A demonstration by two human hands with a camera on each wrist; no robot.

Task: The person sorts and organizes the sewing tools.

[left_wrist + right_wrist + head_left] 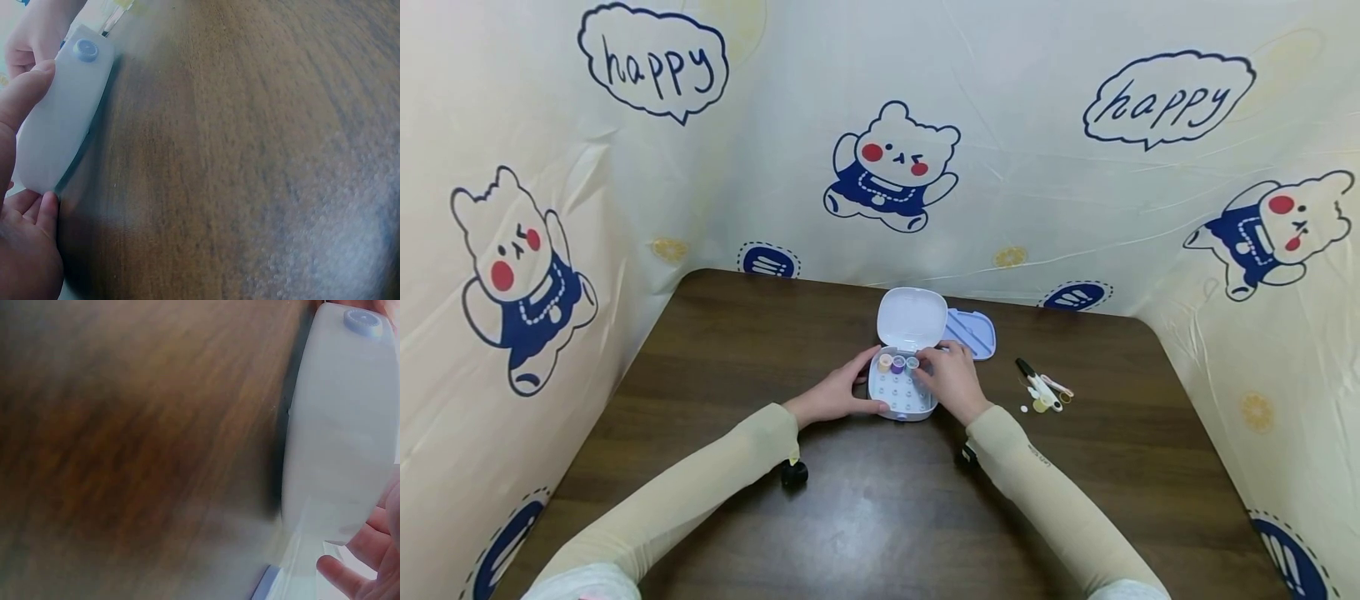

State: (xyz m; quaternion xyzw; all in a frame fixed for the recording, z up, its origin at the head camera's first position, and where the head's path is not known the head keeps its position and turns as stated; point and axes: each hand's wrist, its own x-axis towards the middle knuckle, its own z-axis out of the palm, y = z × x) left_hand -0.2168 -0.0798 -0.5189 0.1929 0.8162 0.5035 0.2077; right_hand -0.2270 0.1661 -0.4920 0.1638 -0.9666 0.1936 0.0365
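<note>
A white sewing box (904, 414) stands on the table with its lid (912, 318) raised. Inside, a peach thread spool (885, 362) and a purple thread spool (898, 365) sit in the back row, above several bare pegs. My left hand (838, 394) grips the box from its left side, thumb at the front; in the left wrist view the thumb lies near the box's blue button (85, 50). At the row's right end, my right hand (957, 382) pinches a pale blue-green thread spool (912, 363). The right wrist view does not show the fingertips on this spool.
A lilac tray (973, 335) lies behind the box to the right. Right of it are scissors with white handles (1045, 392), a pink-and-white tool (1058, 385), a small yellow item (1040, 406) and a white dot-like piece (1024, 409). Printed cloth hangs around the table.
</note>
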